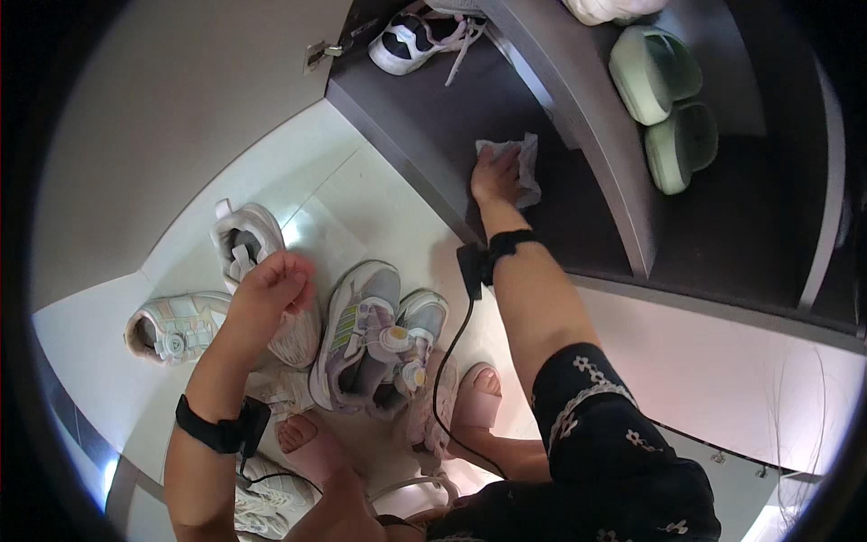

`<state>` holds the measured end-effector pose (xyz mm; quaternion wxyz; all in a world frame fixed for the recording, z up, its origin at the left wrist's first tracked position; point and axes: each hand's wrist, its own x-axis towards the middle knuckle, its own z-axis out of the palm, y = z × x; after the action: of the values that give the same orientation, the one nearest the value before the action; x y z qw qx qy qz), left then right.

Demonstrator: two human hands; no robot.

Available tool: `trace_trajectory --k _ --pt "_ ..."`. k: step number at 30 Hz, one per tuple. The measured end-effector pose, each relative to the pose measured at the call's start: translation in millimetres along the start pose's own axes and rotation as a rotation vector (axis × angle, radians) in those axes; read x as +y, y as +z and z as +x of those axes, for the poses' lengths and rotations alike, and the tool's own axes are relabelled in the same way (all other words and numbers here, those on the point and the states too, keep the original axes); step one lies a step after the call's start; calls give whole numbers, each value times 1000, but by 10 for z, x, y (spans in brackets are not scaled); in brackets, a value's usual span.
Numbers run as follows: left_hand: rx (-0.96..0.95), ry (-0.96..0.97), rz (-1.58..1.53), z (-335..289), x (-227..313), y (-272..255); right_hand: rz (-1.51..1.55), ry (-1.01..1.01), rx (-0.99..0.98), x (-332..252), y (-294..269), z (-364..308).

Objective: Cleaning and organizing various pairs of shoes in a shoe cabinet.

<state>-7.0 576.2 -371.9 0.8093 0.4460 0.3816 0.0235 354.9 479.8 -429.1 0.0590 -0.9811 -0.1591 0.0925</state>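
My right hand [497, 178] holds a crumpled white tissue [529, 172] against the dark shelf [461, 113] of the shoe cabinet, its fingers partly over the cloth-like sheet. Over the shoes on the floor hangs my left hand [282, 287], fingers curled in, with nothing visible in them. Below and beside it are a white sneaker [251, 230], a cream sneaker with a dial [185, 327] and a grey-and-purple sneaker with green stripes [348, 330]. A black-and-white sneaker [411, 45] stands farther back on the same shelf.
Green clogs [664, 81] sit in the compartment to the right, past a curved-looking divider [587, 117]. The cabinet door [199, 108] stands wide at the left. Several more shoes crowd around my feet in pink slippers [479, 402]. A black cable [442, 361] hangs from my right wrist band.
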Motion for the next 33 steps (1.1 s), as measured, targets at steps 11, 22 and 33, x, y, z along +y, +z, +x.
trace_trajectory --k 11,22,33 --pt "45 -42 -22 50 101 -93 230 -957 301 -1128 492 142" --pt "-1 36 -79 82 88 -4 191 -965 166 -817 -652 -1078" --pt "-45 83 -100 -73 76 -36 -167 -223 18 235 -179 -532"
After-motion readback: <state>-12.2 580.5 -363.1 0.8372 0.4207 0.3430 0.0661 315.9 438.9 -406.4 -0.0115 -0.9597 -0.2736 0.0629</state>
